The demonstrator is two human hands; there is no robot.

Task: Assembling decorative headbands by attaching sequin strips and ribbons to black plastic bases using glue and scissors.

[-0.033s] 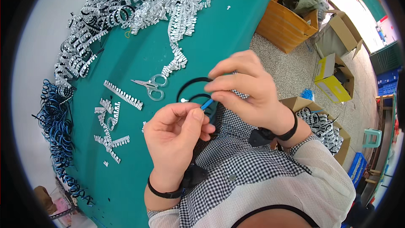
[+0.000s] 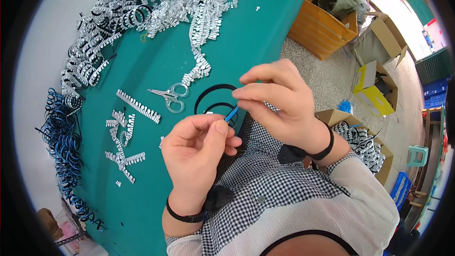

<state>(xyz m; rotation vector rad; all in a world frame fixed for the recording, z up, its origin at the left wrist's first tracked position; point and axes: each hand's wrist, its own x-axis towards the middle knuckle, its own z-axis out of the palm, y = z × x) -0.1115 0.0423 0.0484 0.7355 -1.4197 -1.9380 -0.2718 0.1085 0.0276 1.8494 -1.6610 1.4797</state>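
Head view: blue strip [image 2: 231,113] slanting up-right.

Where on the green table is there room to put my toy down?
The widest bare patch lies between the scissors and the orange box. The far left, with silver strips, is crowded, as is the blue cord pile.

On the green tabletop [image 2: 156,61] lie scissors [image 2: 169,96], short silver clip strips [image 2: 124,137] to their left and a big heap of silver strips [image 2: 142,9] at the far edge. A bundle of blue cords [image 2: 61,142] hangs at the left edge. On the floor [image 2: 327,76] to the right stand an orange box [image 2: 320,28], cardboard boxes [image 2: 384,33], a yellow box [image 2: 372,92] and a green stool [image 2: 417,154].
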